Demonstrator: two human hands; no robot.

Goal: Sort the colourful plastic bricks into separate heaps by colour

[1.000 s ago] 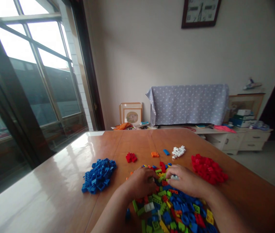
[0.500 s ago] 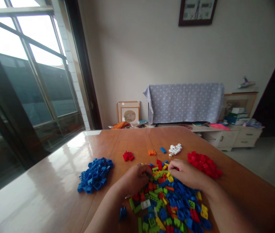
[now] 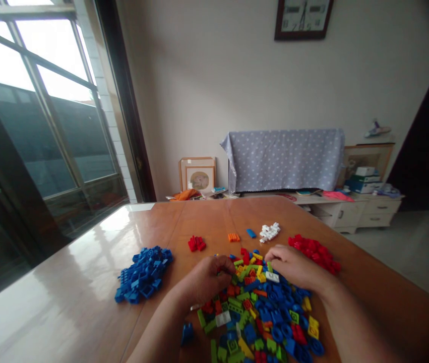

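- Lying loose between the forearms on the table (image 3: 184,217): mixed bricks (image 3: 259,305).
- Left hand (image 3: 216,277) at their left edge, fingers curled; cannot tell whether it holds anything.
- Right hand (image 3: 293,266) above their right side, grip hard to tell; white brick (image 3: 272,277) just beside.
- Blue heap (image 3: 144,275) left, red heap (image 3: 313,253) right.
- Farther: red bunch (image 3: 196,243), orange bricks (image 3: 233,237), white cluster (image 3: 270,232).
- Beyond the table: spotted cloth (image 3: 284,160).

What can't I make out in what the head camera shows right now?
All in the head view:
Left hand: its own curl hides whether anything is inside.
Right hand: its back hides whatever lies under it.
Mixed brick pile: near end cut off by the lower edge.
Clock: top cut off by the upper edge.
Grey cloth: hides what it covers.
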